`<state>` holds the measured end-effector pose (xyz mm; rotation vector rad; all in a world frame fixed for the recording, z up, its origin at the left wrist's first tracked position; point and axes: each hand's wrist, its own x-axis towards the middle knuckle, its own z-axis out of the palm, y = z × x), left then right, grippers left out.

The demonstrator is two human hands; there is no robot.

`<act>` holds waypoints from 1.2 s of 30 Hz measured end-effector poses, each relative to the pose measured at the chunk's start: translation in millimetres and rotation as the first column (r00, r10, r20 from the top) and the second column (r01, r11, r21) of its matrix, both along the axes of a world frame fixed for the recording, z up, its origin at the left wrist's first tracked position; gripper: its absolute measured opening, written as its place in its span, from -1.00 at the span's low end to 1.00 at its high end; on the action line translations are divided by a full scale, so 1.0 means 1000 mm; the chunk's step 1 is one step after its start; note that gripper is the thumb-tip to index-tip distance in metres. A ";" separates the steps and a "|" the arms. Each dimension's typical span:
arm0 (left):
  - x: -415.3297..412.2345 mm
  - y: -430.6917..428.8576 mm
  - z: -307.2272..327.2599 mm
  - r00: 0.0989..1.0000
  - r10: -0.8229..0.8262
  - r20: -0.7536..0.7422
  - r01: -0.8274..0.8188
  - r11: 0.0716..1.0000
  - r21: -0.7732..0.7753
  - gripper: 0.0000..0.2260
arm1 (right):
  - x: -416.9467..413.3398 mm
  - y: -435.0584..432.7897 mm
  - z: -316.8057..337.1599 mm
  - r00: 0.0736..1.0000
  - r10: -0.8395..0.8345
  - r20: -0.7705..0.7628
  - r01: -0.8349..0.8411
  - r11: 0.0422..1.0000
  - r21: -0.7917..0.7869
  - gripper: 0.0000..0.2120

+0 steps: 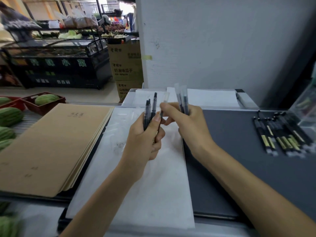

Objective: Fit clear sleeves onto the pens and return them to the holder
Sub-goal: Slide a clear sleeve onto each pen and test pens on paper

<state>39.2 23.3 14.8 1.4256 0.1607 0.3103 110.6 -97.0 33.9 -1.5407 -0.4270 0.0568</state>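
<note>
My left hand (145,139) grips a bunch of dark pens (150,108) upright, their tips pointing up. My right hand (186,124) holds a couple of pens in clear sleeves (182,98) in its palm, while its thumb and forefinger pinch another pen with a clear sleeve (165,100) standing between the two hands. Both hands hover over a white sheet of paper (153,185) on the desk. A clear holder (306,106) shows at the right edge, blurred.
A row of several black pens with gold labels (280,134) lies on the dark grey mat (239,159) at the right. A stack of brown notebooks (51,144) lies at the left. Green melons (10,117) and red crates sit beyond it. A white wall stands behind.
</note>
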 end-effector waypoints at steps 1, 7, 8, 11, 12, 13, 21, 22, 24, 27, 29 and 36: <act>0.000 0.000 0.000 1.000 0.000 0.000 0.000 1.000 0.001 -0.77 | -0.001 0.001 0.000 1.000 -0.001 0.007 0.001 1.000 0.004 -0.79; -0.002 -0.007 0.003 0.999 0.000 0.039 -0.001 0.999 0.036 -0.75 | -0.003 0.003 0.004 0.983 -0.154 0.103 0.142 0.983 0.118 -0.77; -0.001 -0.007 0.002 0.998 0.005 0.056 -0.006 1.000 0.025 -0.74 | -0.001 0.002 0.006 0.972 -0.196 0.128 0.175 0.972 0.157 -0.77; 0.001 -0.006 0.001 0.995 0.042 0.087 -0.044 0.999 0.019 -0.73 | 0.013 -0.008 0.011 0.937 -0.314 0.156 0.270 0.930 0.250 -0.80; 0.001 -0.005 0.001 0.993 0.068 0.097 -0.072 0.997 0.034 -0.72 | 0.019 -0.011 0.011 0.933 -0.327 0.152 0.283 0.925 0.255 -0.82; 0.001 -0.004 0.000 0.987 0.107 0.118 -0.113 0.992 0.049 -0.72 | 0.024 -0.014 0.011 0.932 -0.329 0.152 0.287 0.926 0.246 -0.83; -0.003 0.012 0.004 0.816 0.527 0.239 -0.506 0.850 -0.147 -0.75 | 0.025 -0.013 0.005 0.961 -0.262 0.089 0.232 0.939 0.253 -0.81; -0.003 0.014 0.005 0.794 0.563 0.227 -0.535 0.826 -0.179 -0.75 | 0.025 -0.014 0.005 0.950 -0.298 0.091 0.264 0.925 0.274 -0.72; -0.004 0.017 0.007 0.753 0.629 0.196 -0.581 0.774 -0.251 -0.73 | 0.023 -0.015 0.000 0.941 -0.332 0.066 0.305 0.917 0.257 -0.59; -0.007 0.020 0.009 0.694 0.700 0.168 -0.628 0.703 -0.335 -0.68 | 0.023 -0.012 -0.010 0.933 -0.360 -0.015 0.359 0.926 0.115 -0.59; -0.010 0.021 0.009 0.682 0.713 0.167 -0.620 0.683 -0.386 -0.65 | 0.025 -0.013 -0.011 0.925 -0.376 -0.063 0.381 0.908 0.174 -0.55; -0.007 0.024 0.008 0.692 0.719 0.066 -0.600 0.624 -0.501 -0.67 | 0.021 -0.006 -0.004 0.944 -0.321 -0.076 0.322 0.947 0.010 -0.55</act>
